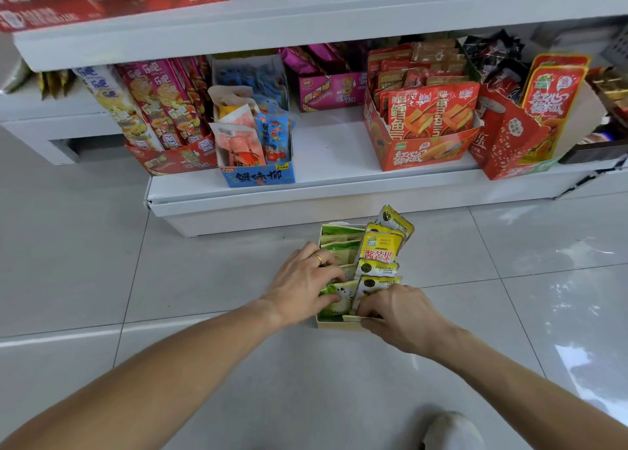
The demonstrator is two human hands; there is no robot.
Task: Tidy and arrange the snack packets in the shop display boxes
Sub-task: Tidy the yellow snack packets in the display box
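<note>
A small cardboard display box (334, 323) stands on the tiled floor in front of the bottom shelf. It holds green packets (341, 245) in its left row and yellow packets (380, 247) in its right row. My left hand (302, 281), with a ring on one finger, rests on the left row and its fingers pinch a green-and-white packet (339, 296) near the front. My right hand (399, 308) grips the front right of the box, its fingertips on the nearest yellow packets (372, 284).
The bottom shelf (339, 150) carries a blue box (258, 176) of crab-stick packets, red boxes (421, 150) of snack packets, a pink box (331, 92) behind, and a bare gap between blue and red boxes. A shoe tip (452, 431) shows at the lower right.
</note>
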